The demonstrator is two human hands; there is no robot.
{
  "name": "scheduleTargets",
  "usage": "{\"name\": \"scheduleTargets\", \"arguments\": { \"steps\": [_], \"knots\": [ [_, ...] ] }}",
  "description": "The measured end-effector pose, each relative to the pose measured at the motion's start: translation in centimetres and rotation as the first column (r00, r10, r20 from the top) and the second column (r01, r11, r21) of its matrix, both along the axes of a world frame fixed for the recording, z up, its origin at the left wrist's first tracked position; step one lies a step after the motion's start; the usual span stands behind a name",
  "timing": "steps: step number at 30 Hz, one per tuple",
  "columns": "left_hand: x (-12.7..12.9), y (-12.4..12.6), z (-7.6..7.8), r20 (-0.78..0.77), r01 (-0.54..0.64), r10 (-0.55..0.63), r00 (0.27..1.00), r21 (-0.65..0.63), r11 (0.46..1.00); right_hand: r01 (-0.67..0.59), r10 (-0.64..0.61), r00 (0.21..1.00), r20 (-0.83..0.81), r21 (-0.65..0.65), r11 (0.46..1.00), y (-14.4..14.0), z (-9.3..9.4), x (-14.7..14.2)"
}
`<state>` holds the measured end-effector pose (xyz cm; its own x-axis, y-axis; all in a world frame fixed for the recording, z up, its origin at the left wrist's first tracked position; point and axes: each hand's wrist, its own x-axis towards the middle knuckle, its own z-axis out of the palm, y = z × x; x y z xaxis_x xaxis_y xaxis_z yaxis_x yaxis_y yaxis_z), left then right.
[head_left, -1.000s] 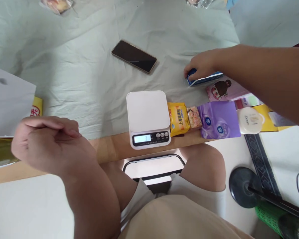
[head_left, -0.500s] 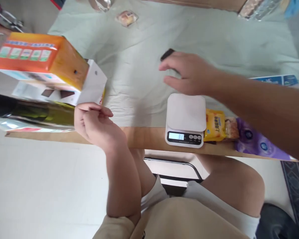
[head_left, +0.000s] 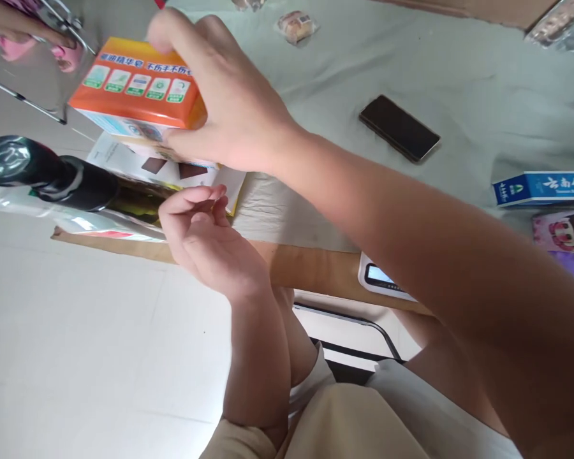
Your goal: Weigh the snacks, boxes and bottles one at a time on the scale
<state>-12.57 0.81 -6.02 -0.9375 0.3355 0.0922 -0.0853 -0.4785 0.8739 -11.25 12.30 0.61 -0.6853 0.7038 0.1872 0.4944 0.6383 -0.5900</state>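
My right hand reaches across to the table's left end and grips an orange box with printed labels, fingers over its top and thumb on its near side. The box rests on a white flat box. My left hand hovers just below it at the table's edge, fingers loosely curled, holding nothing. A dark bottle lies on its side to the left of my left hand. The white kitchen scale is mostly hidden behind my right forearm.
A black phone lies on the pale green cloth. A blue and white carton and a pink cartoon packet lie at the right edge. A wrapped snack lies at the back. Another person's hand shows at top left.
My right hand left the blue carton, passed over the scale and phone, and now grips the orange box at the left. My view swung left. My left hand stayed curled.
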Motion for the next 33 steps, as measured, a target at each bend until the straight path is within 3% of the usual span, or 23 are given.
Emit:
{"name": "scheduleTargets", "arguments": {
  "steps": [3, 7, 10, 12, 15, 18, 21, 24, 27, 33],
  "knots": [
    [0.0, -0.2, -0.7, -0.072, 0.012, -0.01, 0.997, 0.025, 1.0, 0.004, -0.005, 1.0, 0.015, 0.08, 0.997, -0.2, 0.5, 1.3],
    [-0.5, -0.5, -2.7, -0.309, 0.053, -0.026, 0.951, 0.08, 0.995, -0.039, 0.052, 0.994, -0.097, 0.135, 0.99, 0.5, -0.9, 4.3],
    [-1.1, -0.4, -4.2, -0.428, 0.088, -0.04, 0.903, 0.093, 0.992, -0.057, 0.076, 0.965, -0.252, 0.082, 0.995, -0.6, -1.7, 7.8],
    [-1.0, -0.1, -4.6, -0.448, 0.199, -0.143, 0.882, 0.08, 0.977, -0.06, 0.056, 0.939, -0.34, -0.002, 0.998, -2.2, -1.6, 10.7],
    [0.3, 0.4, -4.1, -0.418, 0.441, -0.401, 0.815, 0.0, 0.897, 0.004, -0.028, 0.933, -0.36, -0.066, 0.998, -4.7, -1.3, 15.5],
    [3.2, 0.3, -3.0, -0.492, 0.583, -0.529, 0.691, -0.053, 0.811, 0.13, -0.126, 0.934, -0.334, -0.01, 0.991, -6.4, -1.8, 20.4],
    [6.7, 0.0, -2.9, -0.563, 0.71, -0.639, 0.525, -0.124, 0.693, 0.286, -0.249, 0.903, -0.35, 0.059, 0.956, -7.5, -3.5, 24.9],
    [9.9, 0.0, -4.0, -0.581, 0.77, -0.695, 0.423, -0.173, 0.614, 0.355, -0.291, 0.859, -0.422, 0.079, 0.931, -8.2, -6.3, 28.2],
    [11.9, 0.2, -5.1, -0.584, 0.793, -0.727, 0.36, -0.219, 0.568, 0.397, -0.327, 0.812, -0.484, 0.047, 0.917, -8.8, -9.0, 30.1],
    [12.7, 0.5, -6.5, -0.556, 0.793, -0.785, 0.273, -0.331, 0.511, 0.431, -0.365, 0.791, -0.492, 0.024, 0.902, -9.1, -11.7, 31.9]
  ]
}}
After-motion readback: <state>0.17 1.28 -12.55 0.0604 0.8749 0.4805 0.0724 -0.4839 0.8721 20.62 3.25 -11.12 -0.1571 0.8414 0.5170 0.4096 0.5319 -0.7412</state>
